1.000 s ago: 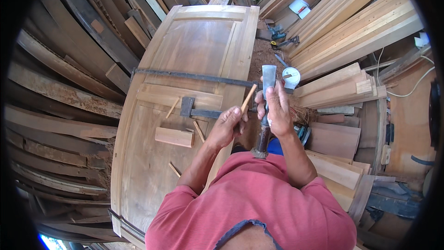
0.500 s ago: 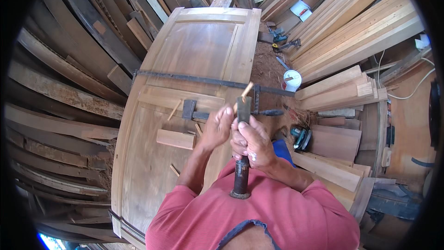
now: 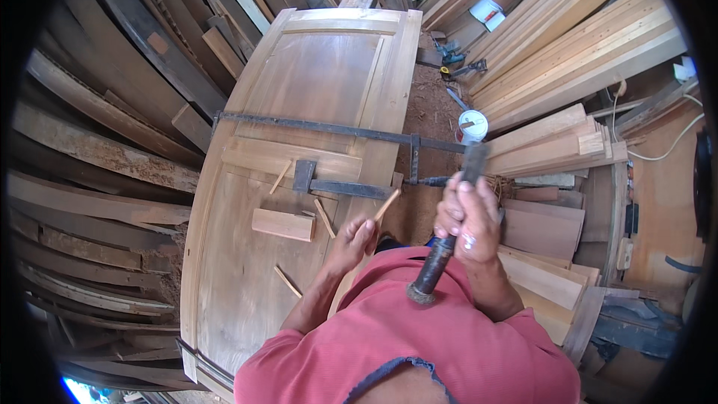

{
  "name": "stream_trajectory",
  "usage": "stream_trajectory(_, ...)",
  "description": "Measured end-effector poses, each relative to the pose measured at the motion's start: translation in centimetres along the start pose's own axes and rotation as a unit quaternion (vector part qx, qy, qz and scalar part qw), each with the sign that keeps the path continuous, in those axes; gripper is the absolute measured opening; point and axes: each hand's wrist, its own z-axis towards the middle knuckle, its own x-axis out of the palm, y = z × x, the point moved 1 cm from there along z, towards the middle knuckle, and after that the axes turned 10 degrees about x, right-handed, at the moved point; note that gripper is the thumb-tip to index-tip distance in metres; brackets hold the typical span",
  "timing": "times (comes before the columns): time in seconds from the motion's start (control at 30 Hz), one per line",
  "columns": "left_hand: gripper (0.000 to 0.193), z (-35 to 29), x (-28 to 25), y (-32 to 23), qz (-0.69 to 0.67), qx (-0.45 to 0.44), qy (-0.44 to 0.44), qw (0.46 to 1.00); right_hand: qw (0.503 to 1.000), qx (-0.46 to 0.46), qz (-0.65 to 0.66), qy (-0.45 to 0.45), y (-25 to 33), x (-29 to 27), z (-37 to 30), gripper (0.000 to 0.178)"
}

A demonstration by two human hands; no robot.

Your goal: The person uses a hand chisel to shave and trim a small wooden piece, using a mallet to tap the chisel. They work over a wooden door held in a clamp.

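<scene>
My left hand [image 3: 354, 244] is closed round a thin wooden stick [image 3: 387, 206] whose tip points up and to the right. My right hand [image 3: 471, 218] grips a wide chisel [image 3: 435, 266], its blade up and its dark handle slanting down toward my shirt. Below my hands lies a panelled wooden door [image 3: 314, 75]. A hammer [image 3: 304, 176] rests on it, along with a small wood block [image 3: 283, 224] and several loose sticks [image 3: 287, 281]. A long dark bar clamp [image 3: 329, 129] spans the door's width.
Stacked boards [image 3: 561, 67] line the right side, and dark planks [image 3: 105, 112] lean along the left. On the floor right of the door are a white bucket [image 3: 471, 127], a handsaw [image 3: 469, 69] and wood shavings.
My hands have moved apart. The chisel swung to the right and tilted, while my left hand came down toward me with the stick, now away from the blade.
</scene>
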Motion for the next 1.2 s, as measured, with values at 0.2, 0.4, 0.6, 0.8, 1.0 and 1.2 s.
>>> stream_trajectory(0.2,0.023,9.4,1.7,-4.1,-0.191,0.102,-0.027,0.976,0.987,0.126,0.051,0.087,-3.9,2.6,4.0,0.017)
stream_trajectory(0.4,0.029,9.1,2.5,-7.9,-0.015,0.154,-0.014,0.988,0.976,0.172,0.023,0.128,-5.9,3.9,2.9,0.014)
stream_trajectory(0.6,0.032,5.6,2.6,-6.4,0.160,0.245,0.007,0.956,0.987,0.143,0.037,0.060,-4.3,3.3,0.7,0.016)
stream_trajectory(0.8,0.028,2.0,0.4,0.7,-0.021,0.054,-0.061,0.996,0.996,0.021,0.054,0.065,0.4,1.2,-0.6,0.018)
stream_trajectory(1.0,0.023,9.5,3.5,-6.7,-0.056,0.152,-0.101,0.982,0.974,0.190,0.076,0.101,-5.3,3.2,2.9,0.016)
stream_trajectory(1.2,0.027,7.8,2.1,-7.9,0.121,0.227,-0.033,0.966,0.980,0.161,-0.009,0.114,-5.3,4.6,1.4,0.017)
